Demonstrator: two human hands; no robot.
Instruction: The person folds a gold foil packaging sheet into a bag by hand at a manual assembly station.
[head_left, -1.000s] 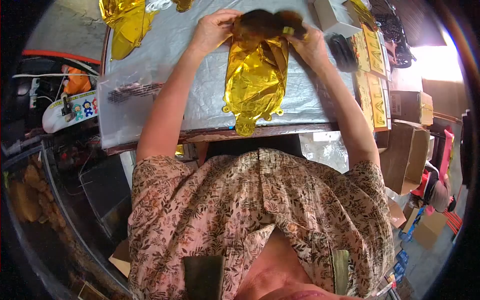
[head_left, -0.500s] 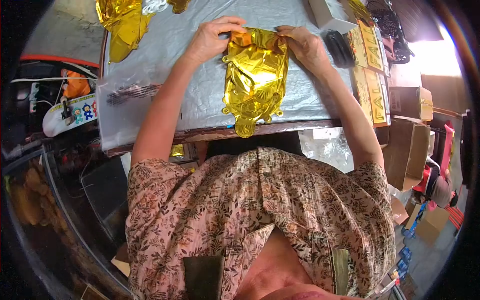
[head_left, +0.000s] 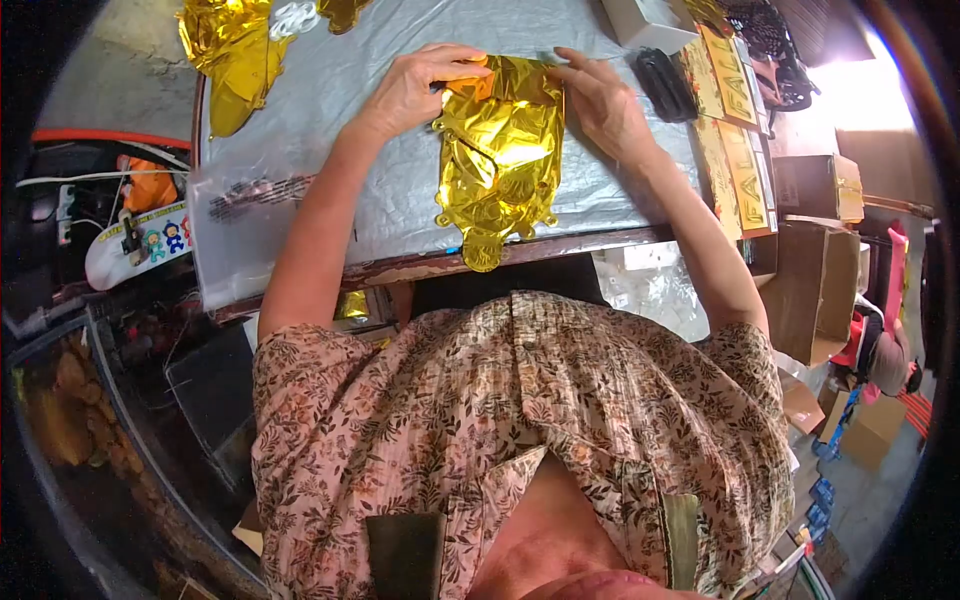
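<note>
A shiny gold foil balloon (head_left: 510, 150), flattened and folded over at its far end, lies on the table with small tabs along its sides. Its rounded near end hangs over the table's front edge. My left hand (head_left: 425, 85) pinches the far left corner, the thumb hidden by the foil. Beside the far right corner is my right hand (head_left: 605, 105), fingers stretched out and apart, the fingertips at or just off the foil's edge; contact cannot be made out.
More gold foil (head_left: 240, 85) lies at the table's far left, near white string (head_left: 295, 18). A clear plastic bag (head_left: 240, 220) covers the left front corner. To the right are a black object (head_left: 663, 85), a white box (head_left: 650, 22) and packets reading FALL (head_left: 745, 185). Cardboard boxes (head_left: 815, 290) stand beyond.
My right hand has loosened from the foil's far right corner, and its fingers have straightened. My left hand still holds its corner. The whole view has shifted slightly.
</note>
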